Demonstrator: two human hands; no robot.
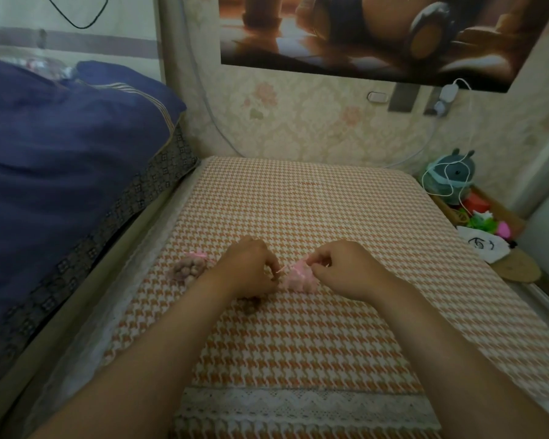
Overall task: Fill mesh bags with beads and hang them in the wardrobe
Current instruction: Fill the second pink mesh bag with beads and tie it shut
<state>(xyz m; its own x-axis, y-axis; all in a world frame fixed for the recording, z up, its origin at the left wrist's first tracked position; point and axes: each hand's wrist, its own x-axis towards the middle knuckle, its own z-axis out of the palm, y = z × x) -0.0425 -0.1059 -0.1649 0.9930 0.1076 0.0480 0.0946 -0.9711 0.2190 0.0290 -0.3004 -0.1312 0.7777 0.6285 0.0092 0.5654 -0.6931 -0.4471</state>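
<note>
A small pink mesh bag (300, 278) full of beads lies on the houndstooth table cover (298, 337) between my hands. My left hand (251, 267) pinches the bag's pink drawstring on its left side. My right hand (343, 266) pinches the string at the bag's top right. A second filled mesh bag (189, 268) with brownish beads and a pink tie lies to the left of my left hand. A few dark beads (251, 305) show under my left wrist.
A blue quilt (61, 160) lies piled on the bed to the left. At the right, a box (482, 213) holds a grey plush toy (454, 175), colourful items and a white cable. The wall stands behind the table.
</note>
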